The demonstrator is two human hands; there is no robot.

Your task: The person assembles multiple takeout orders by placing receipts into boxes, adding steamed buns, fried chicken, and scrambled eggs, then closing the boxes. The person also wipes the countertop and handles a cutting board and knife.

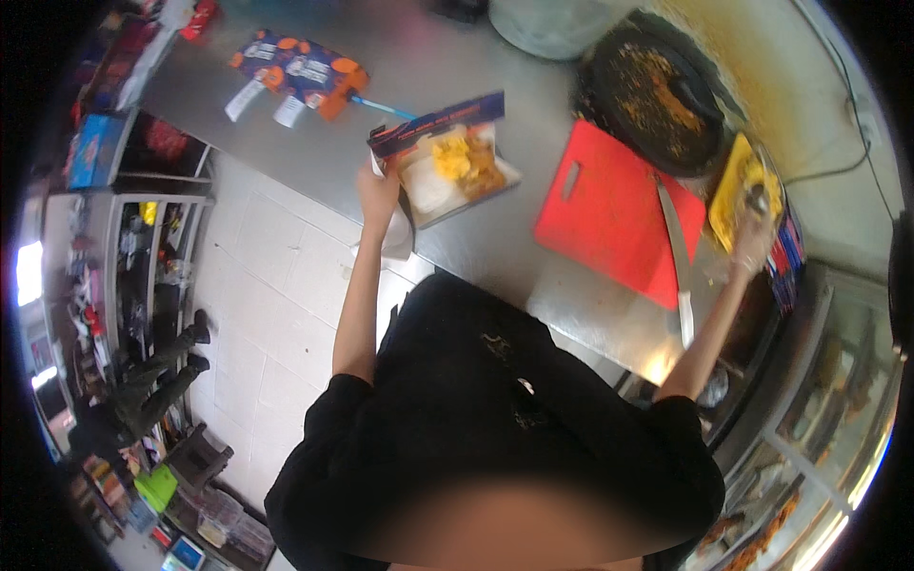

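Observation:
At the near edge of the steel counter, my left hand (379, 195) grips the left side of an open takeaway box (435, 195). Its dark blue and orange lid flap stands up at the back. Inside lie white rice, a yellow food (453, 157) and browned pieces. Far to the right, my right hand (752, 243), in a clear plastic glove, reaches to a yellow tray (728, 190) of yellow food. Its fingers are closed around a rounded metal utensil (759, 198), seemingly a spoon, whose handle is hidden.
Between my hands lies a red cutting board (609, 214) with a knife (674, 238) across its right side. Behind it sits a black round pan (657, 95) with food residue. Folded printed boxes (305, 71) lie at the far left. A person's legs (167, 376) show by the shelves.

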